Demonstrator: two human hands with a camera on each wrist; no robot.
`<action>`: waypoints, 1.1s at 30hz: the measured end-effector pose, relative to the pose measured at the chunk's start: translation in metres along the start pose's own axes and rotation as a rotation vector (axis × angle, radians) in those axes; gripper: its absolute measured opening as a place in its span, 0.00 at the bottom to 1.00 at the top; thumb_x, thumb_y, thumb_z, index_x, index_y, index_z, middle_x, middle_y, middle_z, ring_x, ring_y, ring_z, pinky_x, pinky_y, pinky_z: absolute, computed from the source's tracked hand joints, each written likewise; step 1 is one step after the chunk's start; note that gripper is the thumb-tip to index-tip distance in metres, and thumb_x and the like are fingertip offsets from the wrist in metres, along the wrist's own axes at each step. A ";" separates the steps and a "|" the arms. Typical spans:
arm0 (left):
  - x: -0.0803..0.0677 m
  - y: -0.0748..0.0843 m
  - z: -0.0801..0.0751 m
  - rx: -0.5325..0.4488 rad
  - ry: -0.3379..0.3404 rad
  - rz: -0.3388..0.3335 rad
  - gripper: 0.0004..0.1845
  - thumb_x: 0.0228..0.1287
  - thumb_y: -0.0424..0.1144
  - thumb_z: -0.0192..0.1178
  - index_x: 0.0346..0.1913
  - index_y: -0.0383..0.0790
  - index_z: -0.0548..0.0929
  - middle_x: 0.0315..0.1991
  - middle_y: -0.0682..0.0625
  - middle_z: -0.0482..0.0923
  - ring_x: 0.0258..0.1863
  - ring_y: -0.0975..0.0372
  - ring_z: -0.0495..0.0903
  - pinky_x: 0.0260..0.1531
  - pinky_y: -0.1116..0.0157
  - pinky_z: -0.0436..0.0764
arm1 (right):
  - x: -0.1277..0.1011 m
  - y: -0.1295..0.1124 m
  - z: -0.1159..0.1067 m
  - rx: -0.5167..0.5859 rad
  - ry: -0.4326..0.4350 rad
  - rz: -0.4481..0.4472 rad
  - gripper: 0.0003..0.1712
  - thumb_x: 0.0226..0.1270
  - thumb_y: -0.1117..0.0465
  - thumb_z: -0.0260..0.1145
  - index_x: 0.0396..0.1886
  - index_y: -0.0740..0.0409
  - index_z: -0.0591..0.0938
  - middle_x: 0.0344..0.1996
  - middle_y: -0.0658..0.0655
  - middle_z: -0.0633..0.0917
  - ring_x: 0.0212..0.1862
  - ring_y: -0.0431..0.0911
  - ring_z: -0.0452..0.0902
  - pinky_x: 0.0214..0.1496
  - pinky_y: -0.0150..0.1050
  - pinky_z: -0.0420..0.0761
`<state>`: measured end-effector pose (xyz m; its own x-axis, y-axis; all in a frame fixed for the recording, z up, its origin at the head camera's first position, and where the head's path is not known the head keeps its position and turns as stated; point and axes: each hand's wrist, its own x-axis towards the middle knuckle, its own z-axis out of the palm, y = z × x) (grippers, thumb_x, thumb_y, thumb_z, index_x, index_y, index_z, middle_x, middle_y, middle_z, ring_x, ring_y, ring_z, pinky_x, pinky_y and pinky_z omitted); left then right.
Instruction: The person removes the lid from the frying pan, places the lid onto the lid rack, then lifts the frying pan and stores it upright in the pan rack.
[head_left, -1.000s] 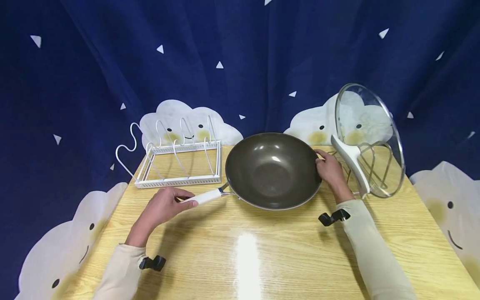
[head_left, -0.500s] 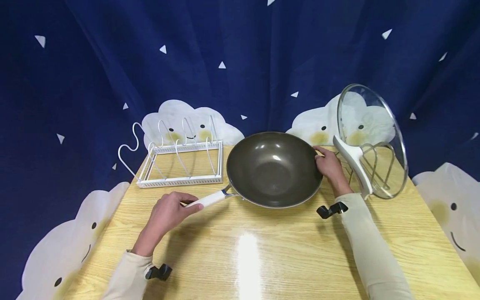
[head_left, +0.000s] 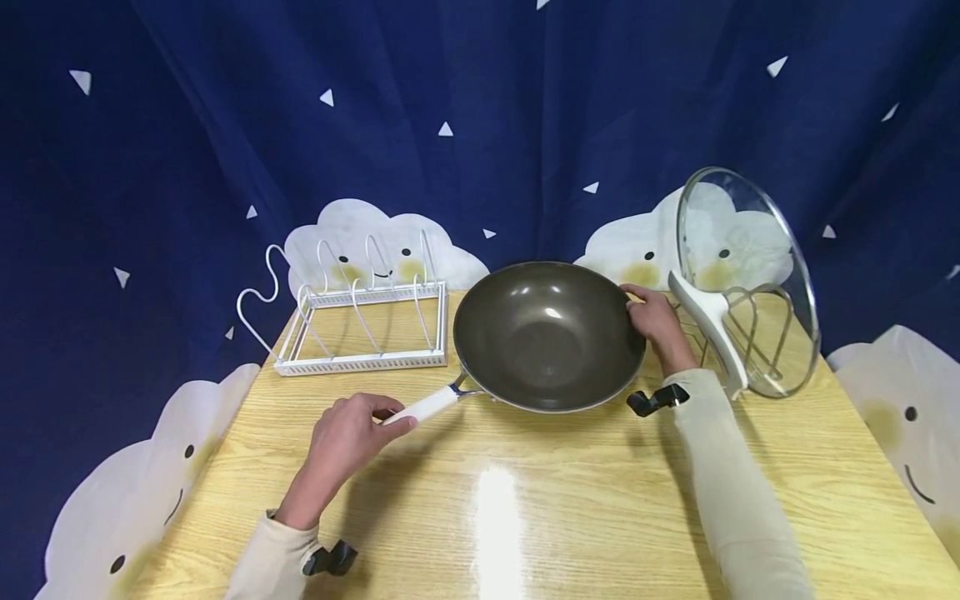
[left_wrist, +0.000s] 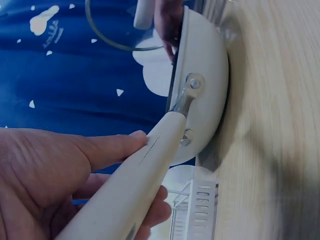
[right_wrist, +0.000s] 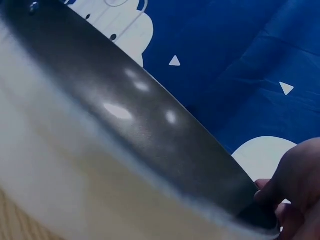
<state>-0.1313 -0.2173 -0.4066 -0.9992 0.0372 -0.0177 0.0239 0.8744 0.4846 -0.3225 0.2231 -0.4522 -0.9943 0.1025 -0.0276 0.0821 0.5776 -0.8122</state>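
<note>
Left hand (head_left: 347, 437) grips the white handle (head_left: 427, 406) of the wok (head_left: 547, 336), fingers and thumb curled round it; the left wrist view shows the thumb along the top and the fingers wrapped under. Right hand (head_left: 654, 321) pinches the wok's far-right rim, thumb over the edge, fingers behind. Wok sits mid-desk (head_left: 525, 517), between the white rack (head_left: 360, 321) on the left and the glass lid (head_left: 746, 279) standing in a wire holder on the right.

Change over the last second: small. Left hand has slid a bit right and nearer the body along with the handle, and the handle now points more steeply toward the person. Bowl has crept slightly up and back, with the right hand following on the rim. Reads as a two-handed turn or lift just starting, with the wok seemingly tipped onto its side edge in the wrist views.

Rack and lid unmoved.

Writing: none readable. No brand on wok, handle or lid. Backdrop shows only cloud faces and white triangles.
</note>
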 end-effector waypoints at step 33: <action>-0.005 0.002 0.016 -0.450 -0.308 0.047 0.18 0.58 0.48 0.76 0.42 0.36 0.90 0.28 0.51 0.86 0.27 0.62 0.83 0.29 0.63 0.82 | 0.038 -0.014 0.008 -0.069 -0.027 -0.072 0.30 0.64 0.68 0.48 0.65 0.63 0.80 0.61 0.70 0.80 0.50 0.57 0.74 0.41 0.38 0.71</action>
<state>-0.1261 -0.2085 -0.4192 -0.9397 0.2705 -0.2093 -0.0155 0.5778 0.8160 -0.3618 0.2128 -0.4465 -0.9992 0.0370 0.0132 0.0134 0.6376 -0.7703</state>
